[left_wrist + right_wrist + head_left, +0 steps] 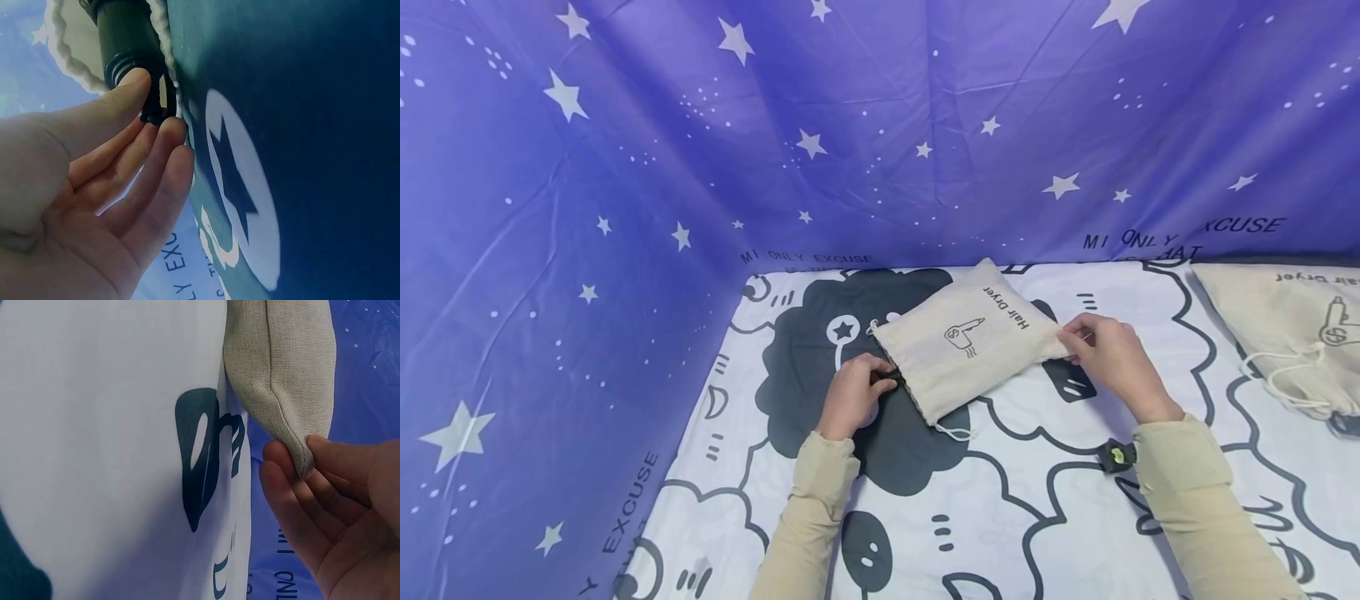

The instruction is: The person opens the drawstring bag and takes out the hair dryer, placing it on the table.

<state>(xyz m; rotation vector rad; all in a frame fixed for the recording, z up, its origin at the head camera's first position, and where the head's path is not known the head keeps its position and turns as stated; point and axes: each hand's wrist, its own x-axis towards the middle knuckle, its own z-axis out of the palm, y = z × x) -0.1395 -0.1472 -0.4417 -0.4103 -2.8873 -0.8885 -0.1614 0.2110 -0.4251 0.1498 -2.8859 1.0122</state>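
A cream drawstring bag (970,358) printed "Hair Dryer" lies tilted on the patterned cloth, its mouth toward the left. At that mouth my left hand (852,393) pinches the dark end of a hair dryer (128,37); the left wrist view shows a round, ridged end with a small loop between thumb and fingers. The rest of it is hidden inside the bag. My right hand (1108,358) pinches the bag's far bottom corner between thumb and fingertips, with the seam visible in the right wrist view. White drawstring ends (955,433) hang at both sides of the mouth.
A second cream bag (1247,304) with the same print and white cords lies at the right edge, something dark at its mouth. Purple star-printed curtains (865,183) stand behind and to the left. White cloth with cartoon sheep (1022,517) covers the surface.
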